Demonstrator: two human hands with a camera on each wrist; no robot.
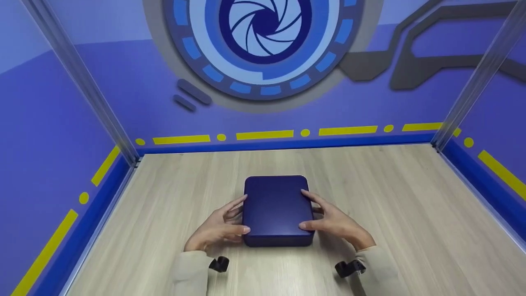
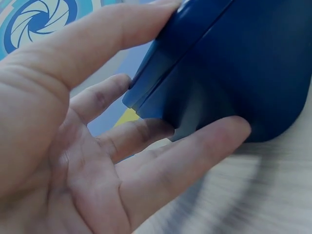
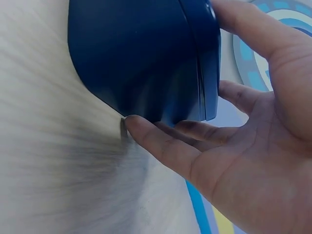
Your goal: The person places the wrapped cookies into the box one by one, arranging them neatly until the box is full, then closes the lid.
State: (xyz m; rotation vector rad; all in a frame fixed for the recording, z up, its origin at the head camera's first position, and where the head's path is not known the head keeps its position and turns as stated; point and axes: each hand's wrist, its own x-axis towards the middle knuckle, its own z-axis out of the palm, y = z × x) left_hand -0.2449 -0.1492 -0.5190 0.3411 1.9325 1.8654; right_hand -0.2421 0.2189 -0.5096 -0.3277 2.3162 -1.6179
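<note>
A dark blue box (image 1: 277, 205) with rounded corners and a smooth top is at the middle of the tabletop, between both hands. Along its side, in the left wrist view, runs a thin seam near the top of the box (image 2: 195, 63). My left hand (image 1: 215, 228) grips the left side, thumb on the top edge and fingers spread along the side wall. On the opposite side my right hand (image 1: 339, 222) holds it the same way, its thumb over the near right edge. The right wrist view has fingertips (image 3: 139, 124) against the box's lower edge. The contents are hidden.
The light wood-grain table (image 1: 164, 197) is bounded at the back and sides by blue printed panels (image 1: 123, 90) with metal corner posts (image 1: 90, 90). Black straps with small mounts (image 1: 220, 264) sit at both wrists, near the beige sleeves (image 1: 191, 271).
</note>
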